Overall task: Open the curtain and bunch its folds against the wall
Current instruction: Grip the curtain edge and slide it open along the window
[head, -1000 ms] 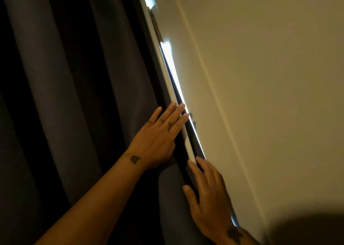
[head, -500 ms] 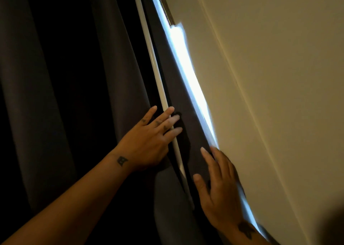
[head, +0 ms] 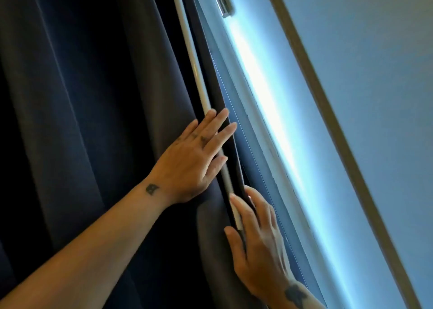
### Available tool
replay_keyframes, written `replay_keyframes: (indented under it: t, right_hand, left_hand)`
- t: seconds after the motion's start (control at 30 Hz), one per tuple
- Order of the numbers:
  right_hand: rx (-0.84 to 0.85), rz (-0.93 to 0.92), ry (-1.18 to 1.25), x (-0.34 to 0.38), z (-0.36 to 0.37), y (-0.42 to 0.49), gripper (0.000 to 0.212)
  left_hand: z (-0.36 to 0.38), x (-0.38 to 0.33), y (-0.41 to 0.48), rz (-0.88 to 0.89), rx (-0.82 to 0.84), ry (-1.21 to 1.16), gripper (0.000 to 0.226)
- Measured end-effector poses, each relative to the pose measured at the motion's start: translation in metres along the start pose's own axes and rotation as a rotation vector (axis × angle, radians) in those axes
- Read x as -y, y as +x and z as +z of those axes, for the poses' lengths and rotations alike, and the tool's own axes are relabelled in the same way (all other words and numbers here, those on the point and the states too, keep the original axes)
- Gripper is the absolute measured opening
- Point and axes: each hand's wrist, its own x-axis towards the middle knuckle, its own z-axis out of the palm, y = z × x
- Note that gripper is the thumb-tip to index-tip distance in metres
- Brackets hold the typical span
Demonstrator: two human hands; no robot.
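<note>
Left hand (head: 189,165) lies flat and wide on the curtain (head: 82,121), holding nothing.
Right hand (head: 255,245) hooks the curtain's edge, likely to draw it aside.

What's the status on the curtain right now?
Left hand flat on curtain edge. Right hand at edge by white rod. Barely open. Nothing blocking.

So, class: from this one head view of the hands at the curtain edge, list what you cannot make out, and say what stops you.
- Right hand: fingertips hidden behind the curtain edge, so its hold is unclear.
- Outdoors: the window strip is washed out by glare.
- Curtain top and hem: cut off by the frame edges.
- White rod: upper end cut off; its lower stretch hidden behind the left hand.
- Dark folds at left: too dim to count.
</note>
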Motion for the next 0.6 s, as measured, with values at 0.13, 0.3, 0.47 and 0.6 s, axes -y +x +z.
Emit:
replay_keyframes:
  t: [0.13, 0.3, 0.47, 0.6]
  right_hand:
    - [0.048, -0.041, 0.028, 0.012, 0.003, -0.016, 0.045]
    - [0.192, -0.074, 0.111, 0.008, 0.01, -0.058, 0.04]
    - [0.199, -0.058, 0.206, 0.005, 0.01, -0.075, 0.04]
    - [0.131, 0.03, 0.33, 0.005, -0.001, -0.075, 0.047]
  left_hand:
    - [-0.001, -0.011, 0.019, 0.158, 0.059, 0.181, 0.043]
    - [-0.001, -0.049, 0.035, 0.085, 0.602, 0.48, 0.037]
    - [0.01, -0.061, 0.026, 0.075, 0.907, 0.669, 0.029]
    - [-0.004, -0.073, 0.008, 0.166, 0.969, 0.722, 0.032]
